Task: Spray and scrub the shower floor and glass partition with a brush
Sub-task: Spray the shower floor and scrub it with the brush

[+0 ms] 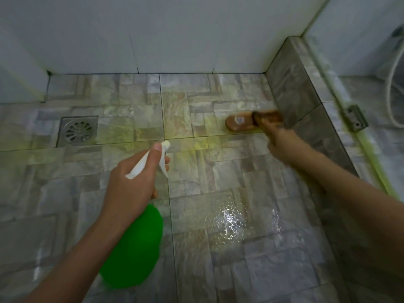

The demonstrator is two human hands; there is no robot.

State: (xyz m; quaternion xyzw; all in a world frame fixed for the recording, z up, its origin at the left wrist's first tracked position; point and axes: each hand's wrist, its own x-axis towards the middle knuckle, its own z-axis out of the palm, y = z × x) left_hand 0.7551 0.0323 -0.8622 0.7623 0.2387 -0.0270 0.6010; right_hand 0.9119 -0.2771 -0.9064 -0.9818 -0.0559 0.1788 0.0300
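Grip, head view: left hand (131, 184) clasps the neck of a green spray bottle (135, 248), thumb along its white spray head (142, 165), fingers partly hidden behind it. Right hand (282, 145), blurred, grips the rear of the wooden brush (240, 123); brush lies on the wet shower floor (131, 106) beside the tiled kerb (295, 90), bristles hidden beneath. Drain (77, 130) far left. Glass partition (360, 51) on the kerb, cut off at right; hose (391, 84) faint behind it.
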